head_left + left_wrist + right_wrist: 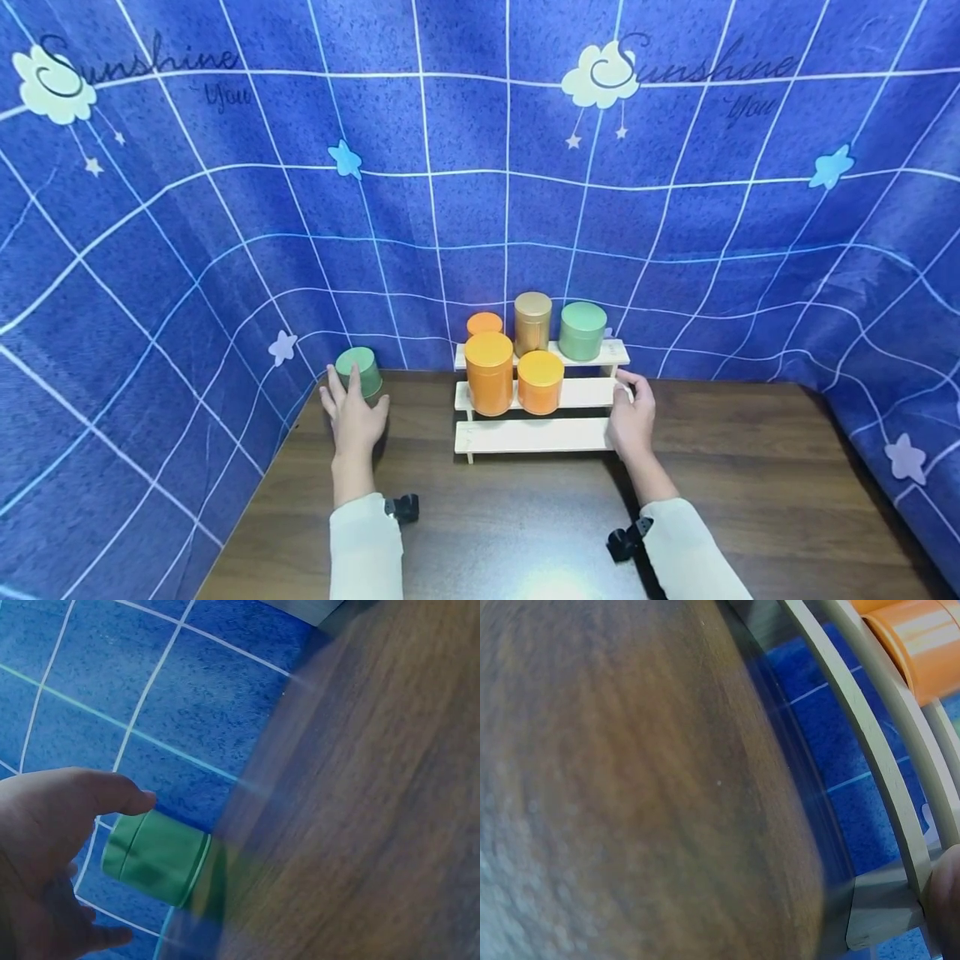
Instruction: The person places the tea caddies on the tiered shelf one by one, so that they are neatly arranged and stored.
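At the table's back left stands a small green canister (362, 372), also in the left wrist view, where its green side (159, 855) shows. My left hand (357, 423) is at this canister, fingers spread and thumb apart; whether the thumb (112, 793) touches it I cannot tell. A three-step pale wooden display rack (536, 435) stands right of centre. My right hand (632, 417) grips the rack's right end; the right wrist view catches only a bit of a finger (946, 889) by the slats (870, 757).
On the rack's middle step stand a tall orange canister (489, 375) and a shorter orange one (540, 383). The top step bears another orange canister (484, 323), a gold one (532, 323) and a green one (582, 332). A blue gridded cloth (465, 208) hangs behind the brown table (480, 508).
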